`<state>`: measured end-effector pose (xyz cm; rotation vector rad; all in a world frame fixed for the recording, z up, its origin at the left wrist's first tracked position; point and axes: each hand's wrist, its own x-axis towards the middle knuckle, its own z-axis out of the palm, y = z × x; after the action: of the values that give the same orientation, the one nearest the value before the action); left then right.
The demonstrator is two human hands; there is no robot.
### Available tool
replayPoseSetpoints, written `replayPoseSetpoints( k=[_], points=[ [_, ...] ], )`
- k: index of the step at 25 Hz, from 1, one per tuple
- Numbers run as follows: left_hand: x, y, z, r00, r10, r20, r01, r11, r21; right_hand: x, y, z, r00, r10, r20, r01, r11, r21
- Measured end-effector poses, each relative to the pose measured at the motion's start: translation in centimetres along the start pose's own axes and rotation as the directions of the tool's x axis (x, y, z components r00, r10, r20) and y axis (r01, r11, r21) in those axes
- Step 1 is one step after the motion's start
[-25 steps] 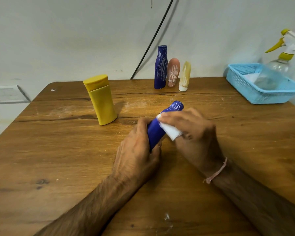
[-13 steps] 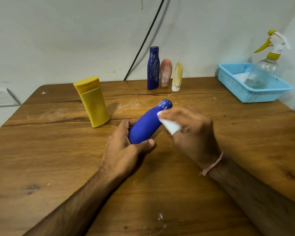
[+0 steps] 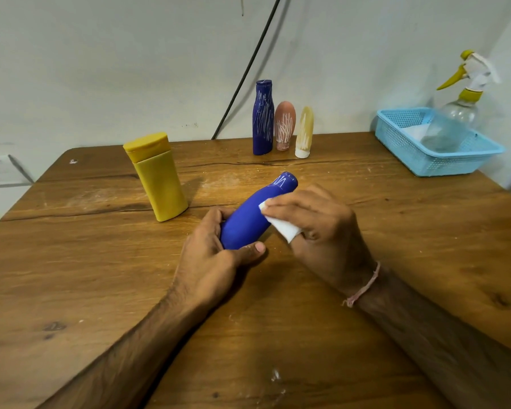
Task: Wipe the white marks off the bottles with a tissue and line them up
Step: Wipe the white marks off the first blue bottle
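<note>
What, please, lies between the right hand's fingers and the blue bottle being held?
In the head view, a folded white tissue sits between the right hand and the blue bottle.

Single head-worn view, forward and down, close over the wooden table (image 3: 101,290).

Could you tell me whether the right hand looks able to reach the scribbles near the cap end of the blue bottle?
Probably yes. The right hand presses the tissue on the blue bottle just below the remaining marks, and nothing covers that end.
</note>
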<state>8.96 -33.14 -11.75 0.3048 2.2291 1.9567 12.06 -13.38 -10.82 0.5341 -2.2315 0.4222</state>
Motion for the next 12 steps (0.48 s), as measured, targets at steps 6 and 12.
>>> replayPoseSetpoints(
  k=[6, 12],
  points=[
    [-0.2, 0.3, -0.1, 1.000, 0.019, -0.014, -0.018, 0.994, 0.106, -0.1, 0.6, 0.0, 1.000, 0.023, 0.011, -0.023, 1.000, -0.007],
    [-1.5, 1.1, 0.0, 0.972, 0.232, 0.027, -0.220, 0.869, 0.442, 0.2, 1.0, -0.3, 0.992, 0.108, -0.066, -0.110, 0.993, -0.041]
  ],
)
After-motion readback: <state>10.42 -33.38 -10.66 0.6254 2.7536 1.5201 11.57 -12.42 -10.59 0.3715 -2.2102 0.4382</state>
